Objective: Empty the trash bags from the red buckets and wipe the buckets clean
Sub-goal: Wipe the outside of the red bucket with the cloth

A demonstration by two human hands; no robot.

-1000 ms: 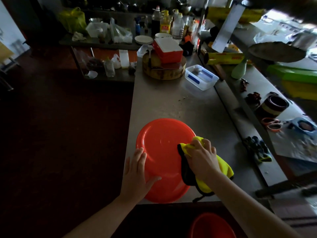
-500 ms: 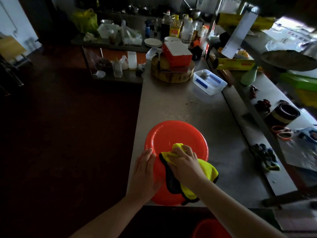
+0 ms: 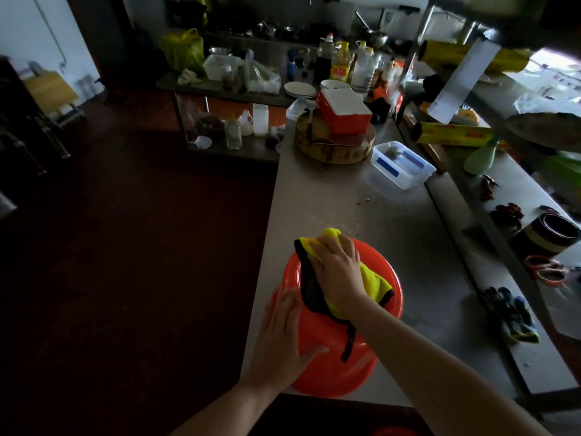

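A red bucket [image 3: 327, 369] stands upside down on the near end of the steel counter [image 3: 339, 199]. My left hand [image 3: 284, 338] lies flat against its left side, fingers straight. My right hand [image 3: 339, 273] presses a yellow cloth with black edging [image 3: 374, 280] onto the far part of the bucket's upturned bottom, fingers bent over the bunched cloth. The rim of a second red bucket [image 3: 391, 432] peeks in at the bottom edge of the view.
Farther along the counter are a clear plastic box [image 3: 402, 165] and a round wooden block [image 3: 336, 146] with a red box [image 3: 344, 113] on it. Gloves [image 3: 512, 313] and a dark pot [image 3: 547, 236] lie on the right ledge. Dark floor spreads left.
My right hand has slid the cloth across the bucket's bottom from its near right part to its far edge. My left hand stays on the bucket's left side.
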